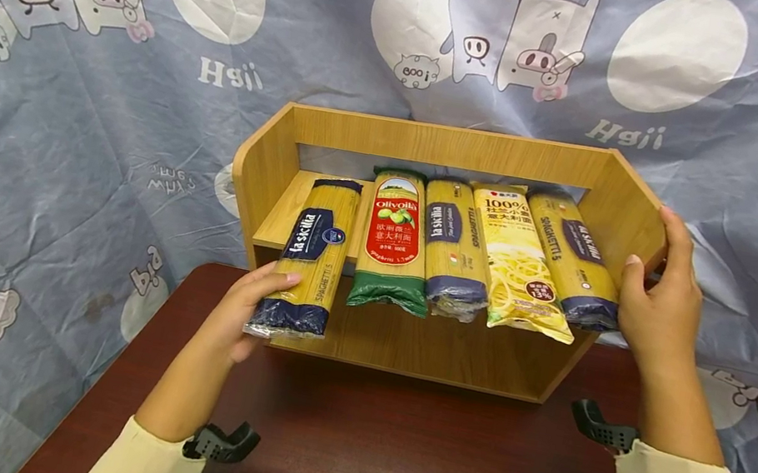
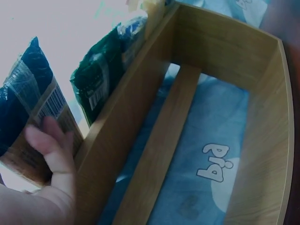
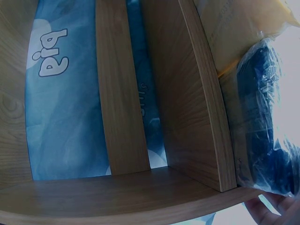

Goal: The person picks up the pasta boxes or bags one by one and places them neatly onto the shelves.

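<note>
My left hand (image 1: 238, 309) grips the lower end of a la Sicilia spaghetti pack (image 1: 317, 251), thumb on top and the other fingers beneath. The pack tilts over the left part of the upper board of a small wooden shelf (image 1: 440, 146). In the left wrist view its dark blue end (image 2: 28, 89) stands beside the board's edge. My right hand (image 1: 666, 308) holds the shelf's right side panel (image 1: 630, 213), with the thumb on the inner side. Near that thumb lies another la Sicilia pack (image 1: 573, 258).
On the upper board also lie a red-and-green Olivoila spaghetti pack (image 1: 394, 239), a la Sicilia pack (image 1: 456, 242) and a yellow pasta pack (image 1: 520, 257). Their ends jut past the front edge. The shelf stands on a dark red table (image 1: 417, 455) before a patterned cloth (image 1: 326, 16).
</note>
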Demonstrator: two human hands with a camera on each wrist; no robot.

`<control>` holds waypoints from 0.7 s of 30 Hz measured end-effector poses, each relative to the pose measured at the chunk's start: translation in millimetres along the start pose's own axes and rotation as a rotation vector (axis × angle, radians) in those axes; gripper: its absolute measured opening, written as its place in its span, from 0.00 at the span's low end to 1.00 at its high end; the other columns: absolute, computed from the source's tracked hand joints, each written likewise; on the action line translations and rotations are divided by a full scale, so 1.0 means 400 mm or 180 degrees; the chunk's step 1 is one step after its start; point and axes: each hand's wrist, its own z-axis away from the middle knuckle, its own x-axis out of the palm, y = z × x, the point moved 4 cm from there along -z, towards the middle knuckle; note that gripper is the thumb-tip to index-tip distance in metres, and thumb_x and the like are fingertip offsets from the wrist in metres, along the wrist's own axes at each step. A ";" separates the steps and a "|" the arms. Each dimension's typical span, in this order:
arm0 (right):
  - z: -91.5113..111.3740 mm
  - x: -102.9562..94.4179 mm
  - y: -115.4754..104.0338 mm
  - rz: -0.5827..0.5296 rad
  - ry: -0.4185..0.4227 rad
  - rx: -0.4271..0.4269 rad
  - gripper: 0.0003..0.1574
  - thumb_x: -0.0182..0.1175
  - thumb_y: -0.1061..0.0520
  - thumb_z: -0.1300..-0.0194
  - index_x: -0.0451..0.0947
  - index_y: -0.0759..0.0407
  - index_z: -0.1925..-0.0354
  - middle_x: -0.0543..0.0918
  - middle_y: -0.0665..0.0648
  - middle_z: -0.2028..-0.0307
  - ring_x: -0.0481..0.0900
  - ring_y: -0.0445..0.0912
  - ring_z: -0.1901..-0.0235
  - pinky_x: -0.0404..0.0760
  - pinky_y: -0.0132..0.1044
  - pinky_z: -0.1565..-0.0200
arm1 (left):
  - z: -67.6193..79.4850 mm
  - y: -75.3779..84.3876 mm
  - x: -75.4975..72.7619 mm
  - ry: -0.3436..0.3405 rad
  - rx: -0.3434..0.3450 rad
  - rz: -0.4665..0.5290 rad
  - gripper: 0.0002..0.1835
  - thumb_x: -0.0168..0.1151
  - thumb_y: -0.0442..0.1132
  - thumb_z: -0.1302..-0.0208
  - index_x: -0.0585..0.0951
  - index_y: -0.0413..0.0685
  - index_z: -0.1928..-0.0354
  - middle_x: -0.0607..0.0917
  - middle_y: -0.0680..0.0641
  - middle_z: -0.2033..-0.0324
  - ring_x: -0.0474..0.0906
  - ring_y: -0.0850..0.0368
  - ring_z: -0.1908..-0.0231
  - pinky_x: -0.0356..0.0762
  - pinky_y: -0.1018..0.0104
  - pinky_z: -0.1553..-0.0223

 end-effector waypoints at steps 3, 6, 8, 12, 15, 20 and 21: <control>0.000 0.000 -0.001 -0.0004 0.0000 -0.0019 0.40 0.50 0.56 0.28 0.57 0.28 0.25 0.76 0.66 0.35 0.76 0.63 0.49 0.63 0.29 0.56 | -0.011 0.002 0.004 -0.0031 -0.0024 0.0112 0.17 0.49 0.39 0.24 0.71 0.51 0.37 0.89 0.53 0.60 0.87 0.60 0.62 0.86 0.66 0.62; 0.000 -0.002 0.001 -0.0019 -0.0001 -0.0011 0.40 0.50 0.56 0.28 0.57 0.28 0.25 0.76 0.66 0.35 0.76 0.63 0.49 0.63 0.28 0.57 | -0.014 0.002 0.004 -0.0038 -0.0036 0.0149 0.13 0.48 0.40 0.23 0.72 0.55 0.41 0.88 0.54 0.60 0.87 0.61 0.62 0.86 0.67 0.62; 0.001 0.000 0.002 -0.0031 -0.0006 0.0006 0.40 0.50 0.56 0.28 0.57 0.28 0.25 0.76 0.66 0.36 0.76 0.63 0.50 0.62 0.26 0.57 | -0.008 0.003 0.002 -0.0031 0.0000 0.0130 0.12 0.47 0.41 0.22 0.72 0.56 0.42 0.88 0.55 0.60 0.86 0.62 0.62 0.85 0.68 0.62; 0.001 0.000 0.004 -0.0035 0.0000 0.0019 0.40 0.50 0.56 0.28 0.57 0.28 0.25 0.77 0.67 0.36 0.76 0.63 0.50 0.62 0.25 0.58 | 0.014 0.008 -0.004 0.0019 0.0080 0.0005 0.16 0.47 0.41 0.22 0.67 0.57 0.36 0.86 0.55 0.57 0.85 0.63 0.61 0.83 0.69 0.61; 0.001 0.000 0.004 -0.0020 -0.0002 0.0017 0.40 0.49 0.56 0.28 0.57 0.28 0.25 0.77 0.67 0.36 0.76 0.63 0.50 0.62 0.25 0.58 | 0.035 0.009 -0.010 0.0074 0.0118 -0.0177 0.26 0.48 0.41 0.22 0.58 0.58 0.27 0.79 0.53 0.49 0.84 0.63 0.59 0.82 0.71 0.60; -0.001 0.001 0.006 -0.0001 -0.0013 0.0026 0.40 0.49 0.55 0.28 0.56 0.27 0.25 0.76 0.66 0.35 0.77 0.63 0.49 0.62 0.26 0.58 | 0.071 0.005 -0.015 0.0125 0.0281 -0.0551 0.34 0.49 0.43 0.22 0.49 0.60 0.21 0.70 0.48 0.44 0.79 0.62 0.61 0.78 0.70 0.64; -0.001 0.002 0.006 0.0001 -0.0011 0.0026 0.40 0.49 0.55 0.28 0.56 0.27 0.24 0.76 0.66 0.35 0.77 0.63 0.49 0.62 0.26 0.58 | 0.077 0.004 -0.015 0.0120 0.0330 -0.0602 0.34 0.49 0.43 0.22 0.48 0.60 0.21 0.71 0.47 0.44 0.79 0.62 0.61 0.78 0.69 0.65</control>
